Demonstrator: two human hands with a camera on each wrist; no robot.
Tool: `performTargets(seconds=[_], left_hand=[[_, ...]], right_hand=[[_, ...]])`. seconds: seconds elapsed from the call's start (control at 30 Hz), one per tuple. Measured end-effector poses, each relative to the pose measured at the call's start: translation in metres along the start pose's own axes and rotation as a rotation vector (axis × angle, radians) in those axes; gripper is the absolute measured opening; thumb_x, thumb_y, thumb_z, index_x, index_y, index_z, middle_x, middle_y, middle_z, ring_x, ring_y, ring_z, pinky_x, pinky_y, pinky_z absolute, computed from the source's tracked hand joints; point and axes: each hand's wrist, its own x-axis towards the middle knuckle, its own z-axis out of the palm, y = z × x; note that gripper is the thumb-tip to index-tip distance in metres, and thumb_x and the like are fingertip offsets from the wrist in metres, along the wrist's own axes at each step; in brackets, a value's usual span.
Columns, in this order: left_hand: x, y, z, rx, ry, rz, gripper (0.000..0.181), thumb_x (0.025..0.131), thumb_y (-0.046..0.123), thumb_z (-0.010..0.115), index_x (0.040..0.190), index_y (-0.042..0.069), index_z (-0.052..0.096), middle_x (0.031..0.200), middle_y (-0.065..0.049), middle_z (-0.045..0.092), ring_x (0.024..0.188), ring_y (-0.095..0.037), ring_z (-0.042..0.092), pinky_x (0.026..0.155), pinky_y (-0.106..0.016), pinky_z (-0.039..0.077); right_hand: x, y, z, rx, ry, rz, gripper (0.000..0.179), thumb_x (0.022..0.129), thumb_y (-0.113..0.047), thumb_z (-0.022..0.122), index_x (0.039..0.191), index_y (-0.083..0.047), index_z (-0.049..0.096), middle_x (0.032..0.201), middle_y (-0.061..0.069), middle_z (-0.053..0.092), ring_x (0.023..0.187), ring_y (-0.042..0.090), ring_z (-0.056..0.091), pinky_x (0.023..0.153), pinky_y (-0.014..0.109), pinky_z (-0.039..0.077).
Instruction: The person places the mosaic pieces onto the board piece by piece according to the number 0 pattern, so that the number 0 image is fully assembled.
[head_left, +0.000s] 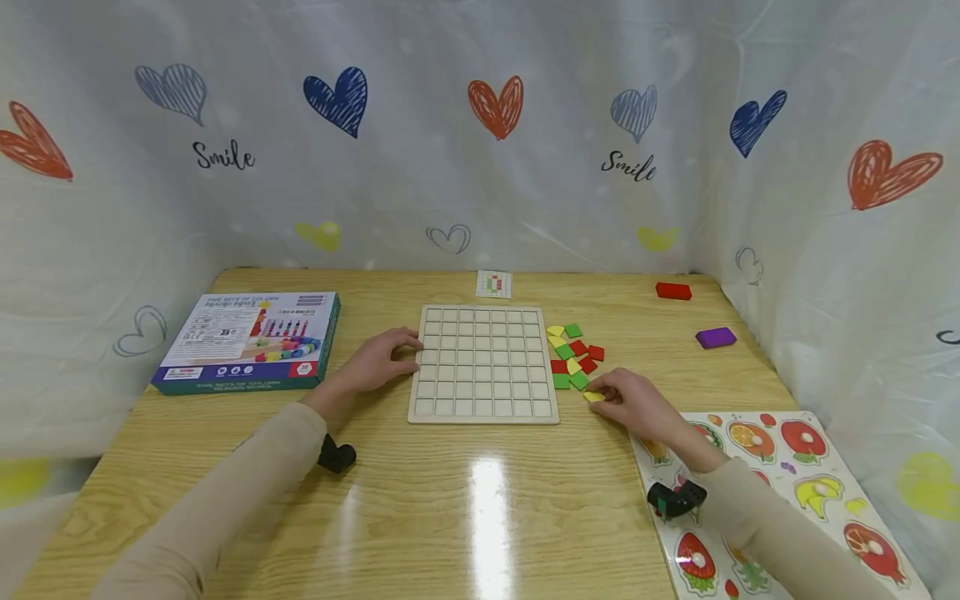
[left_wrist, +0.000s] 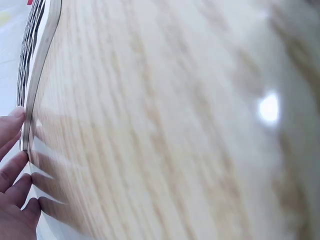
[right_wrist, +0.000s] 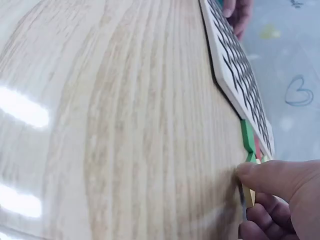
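A pale wooden grid board (head_left: 483,363) with square recesses lies in the middle of the table. Along its left edge my left hand (head_left: 378,360) rests, thumb and fingertips touching the rim; the left wrist view shows these fingers (left_wrist: 17,175) against the side. On the other side, my right hand (head_left: 633,403) pinches a yellow tile (head_left: 593,397) between thumb and fingers, low over the tabletop. In the right wrist view the yellow tile (right_wrist: 248,196) is partly covered by the thumb. Beside the board lie several loose red, green and yellow tiles (head_left: 577,347).
Behind the board is a small pattern card (head_left: 494,284). A boxed game (head_left: 247,342) lies at the left. Red (head_left: 673,291) and purple (head_left: 716,337) blocks lie at the back right. A fruit puzzle board (head_left: 817,492) sits under my right forearm.
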Motion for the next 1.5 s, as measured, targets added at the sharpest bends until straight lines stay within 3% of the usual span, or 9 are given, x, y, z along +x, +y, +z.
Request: performTargets(seconds=[0.23,0.5,0.63,0.87,1.03,1.5], left_hand=[[0.0,-0.001,-0.001,0.011,0.006,-0.004,0.034,0.092,0.015,0.069,0.124,0.003,0.063,0.146,-0.018,0.045,0.142,-0.038,0.029,0.116,-0.053,0.021],[0.001,-0.003,-0.002,0.011,-0.001,-0.018,0.035,0.093,0.018,0.069,0.124,0.004,0.063,0.147,-0.017,0.045,0.143,-0.037,0.029,0.116,-0.052,0.021],[0.001,-0.003,-0.001,0.008,-0.001,-0.021,0.035,0.093,0.019,0.069,0.124,0.004,0.063,0.147,-0.017,0.045,0.143,-0.036,0.029,0.116,-0.052,0.021],[0.001,-0.005,0.0,0.018,0.008,-0.015,0.036,0.092,0.019,0.069,0.124,0.004,0.063,0.147,-0.017,0.045,0.142,-0.036,0.03,0.116,-0.051,0.022],[0.002,-0.005,0.001,0.014,0.015,-0.004,0.035,0.092,0.018,0.069,0.124,0.003,0.063,0.146,-0.018,0.046,0.142,-0.037,0.03,0.116,-0.052,0.022],[0.002,-0.005,0.002,0.01,0.008,-0.009,0.035,0.093,0.017,0.069,0.125,0.003,0.062,0.146,-0.016,0.046,0.142,-0.035,0.03,0.117,-0.051,0.022]], right_hand=[[0.012,-0.005,-0.008,-0.001,0.023,-0.023,0.023,0.09,-0.011,0.071,0.111,-0.003,0.072,0.098,0.004,0.064,0.085,0.016,0.056,0.076,0.035,0.051],[0.044,-0.021,-0.011,0.017,0.046,-0.039,0.025,0.091,-0.012,0.069,0.114,-0.002,0.07,0.099,0.007,0.063,0.086,0.02,0.056,0.077,0.037,0.052],[0.063,-0.029,-0.005,0.023,0.042,-0.07,0.025,0.092,-0.012,0.069,0.115,-0.002,0.07,0.096,0.007,0.062,0.084,0.019,0.056,0.074,0.035,0.049],[0.096,-0.046,0.011,0.072,0.001,-0.123,0.028,0.093,-0.012,0.068,0.118,0.0,0.067,0.107,0.012,0.063,0.094,0.023,0.06,0.084,0.04,0.052],[0.121,-0.054,0.021,0.067,-0.038,-0.139,0.028,0.094,-0.013,0.066,0.119,-0.001,0.068,0.107,0.011,0.064,0.095,0.022,0.059,0.084,0.038,0.051],[0.174,-0.075,0.045,0.096,-0.139,-0.123,0.032,0.095,-0.012,0.065,0.125,-0.002,0.065,0.115,0.01,0.062,0.101,0.021,0.059,0.089,0.036,0.051]])
